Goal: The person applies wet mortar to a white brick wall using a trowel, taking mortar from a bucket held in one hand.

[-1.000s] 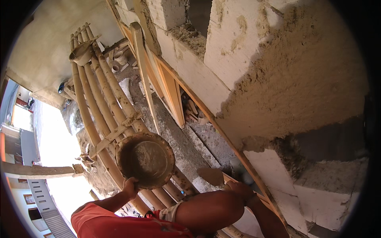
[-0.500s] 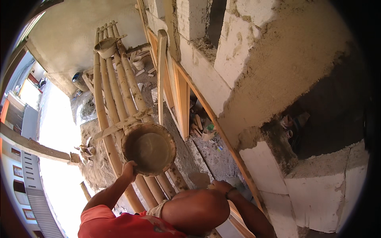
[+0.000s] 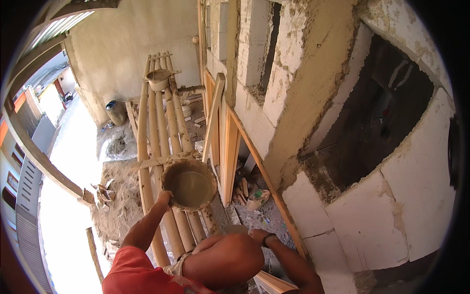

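A round, mortar-crusted tub with wet grey mix in it rests on a platform of bamboo poles. My left hand is closed on the tub's near-left rim. Beyond my raised knee, my right hand is closed, a dark band on its wrist. A flat grey blade, seemingly a trowel, sticks out to the left of that hand; its handle is hidden in the fingers.
A second tub stands at the platform's far end. To the right rises a block wall, partly plastered, with dark openings. A wooden prop and frame line it. Sand and a dark barrel lie left.
The view has swung, so the tub and platform appear farther right and more of the wall opening shows. My left hand keeps its hold on the rim; my right hand stays beside the knee.
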A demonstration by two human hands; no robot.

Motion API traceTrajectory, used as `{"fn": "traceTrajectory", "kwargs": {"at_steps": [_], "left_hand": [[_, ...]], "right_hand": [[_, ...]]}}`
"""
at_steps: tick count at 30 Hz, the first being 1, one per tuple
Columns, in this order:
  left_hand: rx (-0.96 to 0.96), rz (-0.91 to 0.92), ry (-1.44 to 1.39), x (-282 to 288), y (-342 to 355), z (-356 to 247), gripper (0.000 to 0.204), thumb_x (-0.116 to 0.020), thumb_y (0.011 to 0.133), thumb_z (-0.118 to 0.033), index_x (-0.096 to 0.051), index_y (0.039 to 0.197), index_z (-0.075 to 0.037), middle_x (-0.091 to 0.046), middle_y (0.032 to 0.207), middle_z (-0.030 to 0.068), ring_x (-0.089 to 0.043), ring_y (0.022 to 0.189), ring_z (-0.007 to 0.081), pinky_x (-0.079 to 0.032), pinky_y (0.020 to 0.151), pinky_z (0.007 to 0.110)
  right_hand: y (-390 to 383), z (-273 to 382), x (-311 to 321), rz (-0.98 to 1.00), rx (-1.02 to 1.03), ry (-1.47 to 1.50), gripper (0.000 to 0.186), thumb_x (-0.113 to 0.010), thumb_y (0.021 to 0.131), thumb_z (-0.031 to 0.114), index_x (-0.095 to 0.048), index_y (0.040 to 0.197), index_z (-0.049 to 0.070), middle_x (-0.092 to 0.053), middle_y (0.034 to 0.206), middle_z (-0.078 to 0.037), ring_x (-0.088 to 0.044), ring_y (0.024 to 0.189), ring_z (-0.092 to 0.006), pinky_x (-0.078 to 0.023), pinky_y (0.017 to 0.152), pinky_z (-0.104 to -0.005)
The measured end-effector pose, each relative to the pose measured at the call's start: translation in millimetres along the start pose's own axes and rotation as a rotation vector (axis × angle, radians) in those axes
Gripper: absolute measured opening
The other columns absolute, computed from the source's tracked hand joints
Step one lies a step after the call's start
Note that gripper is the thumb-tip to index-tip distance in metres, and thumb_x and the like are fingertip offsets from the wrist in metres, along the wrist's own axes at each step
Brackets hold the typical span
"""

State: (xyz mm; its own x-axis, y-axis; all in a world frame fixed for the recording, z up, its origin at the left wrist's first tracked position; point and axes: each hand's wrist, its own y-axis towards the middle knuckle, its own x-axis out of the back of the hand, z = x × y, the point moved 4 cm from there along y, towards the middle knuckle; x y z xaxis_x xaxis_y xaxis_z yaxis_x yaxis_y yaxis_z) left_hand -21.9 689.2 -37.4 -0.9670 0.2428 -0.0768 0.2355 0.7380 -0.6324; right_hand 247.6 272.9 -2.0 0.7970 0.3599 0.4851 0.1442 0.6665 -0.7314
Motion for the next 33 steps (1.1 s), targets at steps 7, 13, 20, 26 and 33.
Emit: {"fn": "traceTrajectory", "kwargs": {"at_steps": [7,13,20,26,33], "left_hand": [[-0.003,-0.016,-0.094,-42,-5,-2,0.011,-0.064,0.071,-0.001,-0.059,0.078,-0.007,-0.054,0.069,0.0087,-0.053,0.051,0.0241,-0.043,0.045,0.040],[-0.021,-0.084,-0.014,-9,12,-2,0.011,-0.065,0.073,-0.001,-0.057,0.070,-0.007,-0.053,0.069,0.0087,-0.051,0.053,0.0232,-0.043,0.046,0.042],[0.006,-0.109,0.087,-7,5,-9,0.012,-0.067,0.075,-0.003,-0.058,0.083,-0.005,-0.054,0.076,0.0104,-0.055,0.065,0.0262,-0.048,0.056,0.047],[0.029,0.194,0.107,-96,5,-18,0.017,-0.064,0.079,-0.005,-0.050,0.071,-0.009,-0.041,0.057,0.0045,-0.046,0.047,0.0211,-0.040,0.045,0.041],[0.098,0.233,-0.011,-2,53,15,0.014,-0.063,0.079,-0.006,-0.057,0.090,0.001,-0.058,0.080,0.0148,-0.060,0.069,0.0354,-0.052,0.065,0.052]], "right_hand": [[15,-4,10,-0.077,0.114,-0.201,0.052,-0.058,0.094,0.044,-0.068,0.115,-0.002,-0.073,0.105,-0.025,-0.071,0.100,-0.0384,-0.054,0.089,-0.0473],[17,29,14,0.003,0.087,-0.202,0.051,-0.060,0.093,0.043,-0.071,0.111,-0.004,-0.073,0.106,-0.026,-0.071,0.101,-0.0369,-0.054,0.090,-0.0473],[55,15,12,0.037,0.278,-0.234,0.049,-0.063,0.093,0.048,-0.069,0.078,0.001,-0.067,0.068,-0.013,-0.068,0.065,-0.0290,-0.053,0.066,-0.0452],[144,-83,13,0.024,0.271,-0.353,0.044,-0.064,0.092,0.042,-0.068,0.104,-0.001,-0.071,0.093,-0.021,-0.068,0.086,-0.0398,-0.052,0.079,-0.0521],[91,33,43,0.076,0.288,-0.305,0.046,-0.065,0.092,0.040,-0.068,0.110,-0.002,-0.072,0.099,-0.023,-0.068,0.094,-0.0429,-0.052,0.083,-0.0537]]}}
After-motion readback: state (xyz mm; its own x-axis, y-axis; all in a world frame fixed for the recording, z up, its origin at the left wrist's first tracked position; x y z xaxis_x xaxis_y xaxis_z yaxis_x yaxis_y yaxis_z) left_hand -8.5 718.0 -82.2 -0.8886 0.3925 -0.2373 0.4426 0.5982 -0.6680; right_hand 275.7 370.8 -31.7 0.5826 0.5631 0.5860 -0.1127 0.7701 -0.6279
